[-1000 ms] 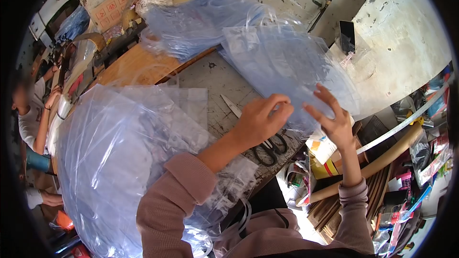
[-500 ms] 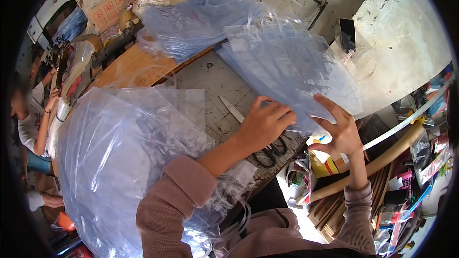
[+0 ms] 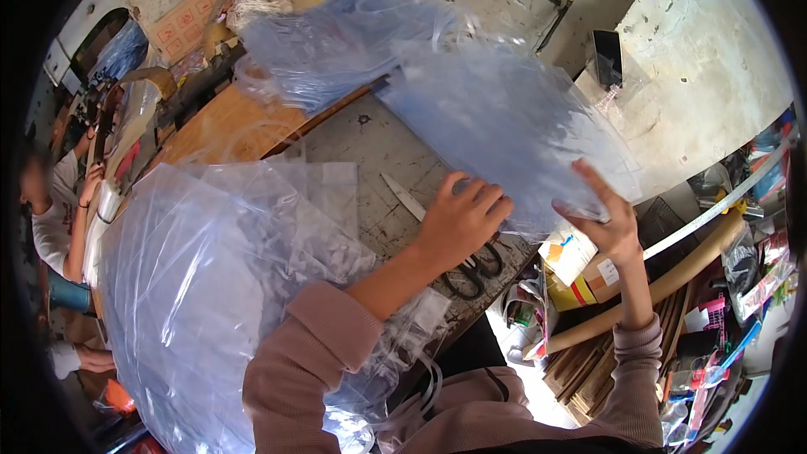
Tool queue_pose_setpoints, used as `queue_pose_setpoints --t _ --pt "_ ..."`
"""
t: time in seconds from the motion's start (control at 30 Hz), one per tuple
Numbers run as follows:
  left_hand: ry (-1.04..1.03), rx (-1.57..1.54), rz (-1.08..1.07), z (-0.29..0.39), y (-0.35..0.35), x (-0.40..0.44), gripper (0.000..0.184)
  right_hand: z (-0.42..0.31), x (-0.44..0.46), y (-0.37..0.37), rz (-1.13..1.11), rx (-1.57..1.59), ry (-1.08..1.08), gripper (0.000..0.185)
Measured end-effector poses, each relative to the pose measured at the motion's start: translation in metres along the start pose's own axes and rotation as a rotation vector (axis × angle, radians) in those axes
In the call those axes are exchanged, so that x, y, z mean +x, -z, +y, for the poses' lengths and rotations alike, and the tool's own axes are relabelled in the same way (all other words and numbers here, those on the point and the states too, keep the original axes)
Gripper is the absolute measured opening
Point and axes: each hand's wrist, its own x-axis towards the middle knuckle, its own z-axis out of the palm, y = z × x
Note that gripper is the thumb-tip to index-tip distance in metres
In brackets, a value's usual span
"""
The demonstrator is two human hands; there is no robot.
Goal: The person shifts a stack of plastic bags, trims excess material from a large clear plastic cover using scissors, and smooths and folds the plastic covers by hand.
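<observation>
A stack of clear, bluish plastic bags [image 3: 504, 118] lies on the worn table, its top sheet blurred by motion. My left hand [image 3: 466, 219] is at the stack's near edge, fingers bent and closed on the edge of the bags; its fingertips are partly hidden. To its right, my right hand [image 3: 607, 223] is open, with thumb and fingers spread beside the stack's near right corner. Scissors [image 3: 472, 273] lie partly beneath my left wrist, blades pointing away to the left. A large heap of clear plastic bags [image 3: 193, 286] bulges to the left of my left forearm.
Another pile of bluish bags [image 3: 336, 34] lies at the back, near a bundle of white cord [image 3: 259, 4]. A phone [image 3: 607, 59] rests at the back right. Cardboard boxes [image 3: 580, 273] and a long tube [image 3: 664, 286] are at right. A co-worker [image 3: 59, 210] is at far left.
My right hand has shifted slightly right, away from the stack's edge. The top bag on the stack has moved and lies smoother. My left hand has barely moved.
</observation>
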Motion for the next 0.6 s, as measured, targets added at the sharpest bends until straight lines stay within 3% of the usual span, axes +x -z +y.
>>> queue_pose_setpoints --t 0.07,0.13,0.17,0.23,0.37,0.5,0.6 --pt "-0.068 0.007 0.015 -0.005 0.0 0.002 0.031 0.013 -0.004 0.0 -0.108 0.059 0.103 0.064" --pt "-0.058 -0.015 0.012 -0.002 0.005 0.005 0.029 0.018 -0.006 -0.004 -0.103 -0.112 0.377 0.049" --pt "-0.05 -0.036 0.014 -0.001 0.007 0.006 0.028 0.013 -0.005 -0.003 -0.103 -0.109 0.374 0.049" --pt "-0.049 -0.061 0.055 -0.003 0.005 0.007 0.024 0.001 0.002 -0.001 -0.114 -0.097 0.442 0.029" --pt "0.078 -0.119 0.116 -0.001 0.008 0.009 0.017 0.006 0.001 -0.016 0.023 -0.158 0.466 0.022" --pt "0.182 -0.156 0.226 0.0 0.012 0.012 0.016 0.003 0.01 -0.007 0.1 -0.219 0.387 0.024" --pt "0.06 -0.156 0.262 -0.002 0.013 0.011 0.019 0.003 0.02 0.006 0.201 -0.341 0.42 0.028"
